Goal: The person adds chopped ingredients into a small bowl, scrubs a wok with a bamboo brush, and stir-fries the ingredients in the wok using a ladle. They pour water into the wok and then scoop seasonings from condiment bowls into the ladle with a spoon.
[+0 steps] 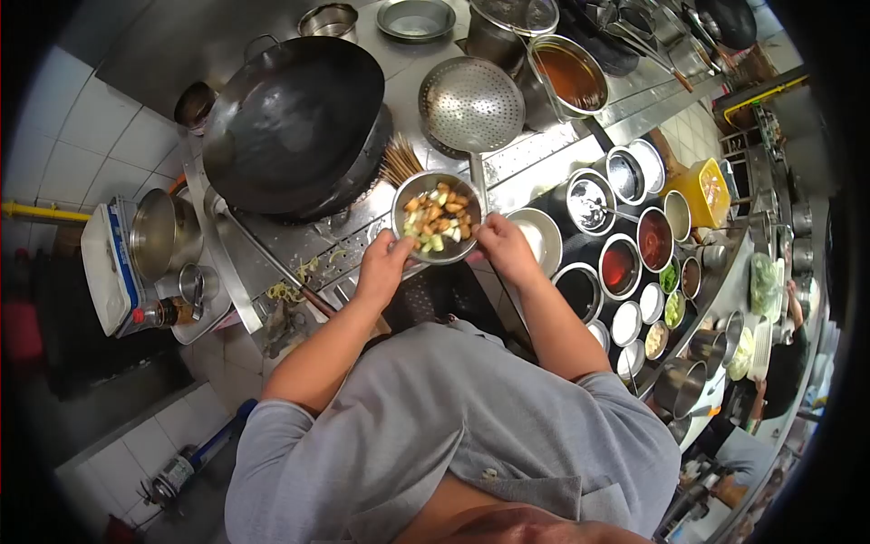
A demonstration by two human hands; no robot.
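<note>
I hold a steel bowl [419, 183] in front of my body, with diced golden-brown and pale green food [444, 218] in it. My left hand [386, 263] grips the bowl's rim at the lower left. At the right rim, my right hand [504, 245] is closed on the bowl, thumb on the edge. Just beyond the bowl lies a perforated strainer ladle [471, 102], its handle running down toward the bowl's right side. A bamboo brush [400, 161] sits between the bowl and a large dark wok [294, 127].
To the right stand several seasoning pots, one with red liquid [619, 266], and a yellow container [705, 192]. A pot of brown-red liquid [571, 77] is at the back. A long-handled ladle [267, 249] crosses the stove's left front. A scale [107, 263] stands far left.
</note>
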